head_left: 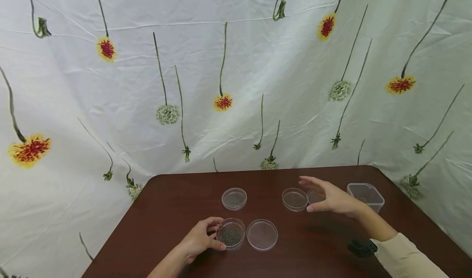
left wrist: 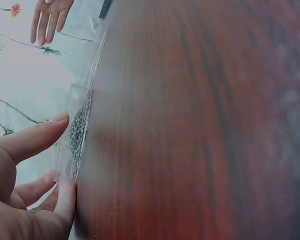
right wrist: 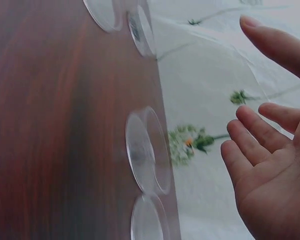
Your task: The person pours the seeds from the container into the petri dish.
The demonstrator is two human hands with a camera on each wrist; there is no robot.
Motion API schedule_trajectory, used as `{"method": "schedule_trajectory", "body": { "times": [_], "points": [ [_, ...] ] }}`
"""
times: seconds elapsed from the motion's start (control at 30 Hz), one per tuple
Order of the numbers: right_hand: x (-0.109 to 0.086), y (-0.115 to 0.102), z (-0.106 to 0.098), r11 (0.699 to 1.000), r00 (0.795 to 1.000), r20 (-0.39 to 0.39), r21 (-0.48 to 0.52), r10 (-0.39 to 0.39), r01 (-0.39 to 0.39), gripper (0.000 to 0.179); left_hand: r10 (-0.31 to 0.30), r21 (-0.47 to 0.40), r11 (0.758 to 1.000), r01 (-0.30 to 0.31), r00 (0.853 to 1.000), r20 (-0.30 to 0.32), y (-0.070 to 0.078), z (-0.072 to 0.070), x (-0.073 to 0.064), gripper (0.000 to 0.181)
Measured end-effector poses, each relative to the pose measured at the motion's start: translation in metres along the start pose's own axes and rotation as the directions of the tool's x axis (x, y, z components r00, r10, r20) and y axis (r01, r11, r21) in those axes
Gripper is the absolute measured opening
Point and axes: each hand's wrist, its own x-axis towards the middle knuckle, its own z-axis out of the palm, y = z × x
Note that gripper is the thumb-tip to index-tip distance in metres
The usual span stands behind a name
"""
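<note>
My left hand (head_left: 199,239) holds the side of a clear petri dish (head_left: 230,235) with a layer of dark grey granules in it. In the left wrist view the thumb (left wrist: 42,135) lies at the dish's upper edge, and fingertips touch its lower end. The dish stands on the table. A flat clear lid (head_left: 262,235) lies just right of it. My right hand (head_left: 328,198), fingers spread and holding nothing, hovers over the far right side. Beneath it a clear round dish or lid (head_left: 315,196) is partly hidden, touching another petri dish (head_left: 294,199).
Behind the left dish stands another petri dish (head_left: 234,199) with a few specks in it. A clear plastic tub (head_left: 366,194) with some contents sits at the table's right, partly behind my right forearm. A flowered cloth (head_left: 236,73) hangs behind the dark brown table (head_left: 177,204).
</note>
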Motion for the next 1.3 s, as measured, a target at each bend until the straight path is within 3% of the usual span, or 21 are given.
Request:
{"method": "schedule_trajectory", "body": {
  "times": [0.17,0.3,0.6,0.63,0.73,0.83,0.97,1.2,1.3],
  "points": [
    [0.010,-0.002,0.016,0.995,0.998,0.058,0.092,-0.041,0.035,0.087,0.003,0.007,1.000,-0.003,1.000,-0.002,0.001,-0.001,0.001,0.080],
    [0.016,-0.004,0.033,0.992,0.990,0.137,0.125,-0.036,0.019,0.088,0.005,0.011,1.000,-0.005,1.000,-0.003,0.000,-0.001,0.001,0.081],
    [0.027,0.000,0.075,0.996,0.935,0.354,0.091,-0.009,-0.025,0.096,0.010,0.003,1.000,-0.010,1.000,-0.003,-0.001,0.000,0.002,0.081],
    [0.028,0.005,0.078,0.998,0.928,0.370,0.061,-0.029,0.007,0.094,0.008,0.003,1.000,-0.008,1.000,-0.003,-0.001,0.000,0.001,0.081],
    [0.032,0.010,0.086,0.999,0.920,0.389,-0.009,-0.034,0.041,0.095,0.002,0.005,1.000,-0.002,1.000,-0.007,-0.002,0.000,0.001,0.080],
    [0.039,0.033,0.094,0.981,0.917,0.391,-0.132,-0.084,0.146,0.096,-0.002,0.005,1.000,0.002,1.000,-0.012,-0.001,-0.001,0.000,0.080],
    [0.047,0.045,0.102,0.961,0.922,0.381,-0.221,-0.074,0.168,0.104,0.002,0.008,1.000,-0.002,1.000,-0.014,-0.001,-0.002,0.000,0.080],
    [0.060,0.035,0.112,0.948,0.921,0.386,-0.268,-0.055,0.169,0.097,0.008,0.019,1.000,-0.008,1.000,-0.018,-0.003,0.000,0.000,0.081],
    [0.058,0.015,0.111,0.958,0.929,0.367,-0.248,-0.043,0.142,0.093,0.015,0.033,0.999,-0.014,1.000,-0.018,-0.003,0.001,0.001,0.080]
  ]
}}
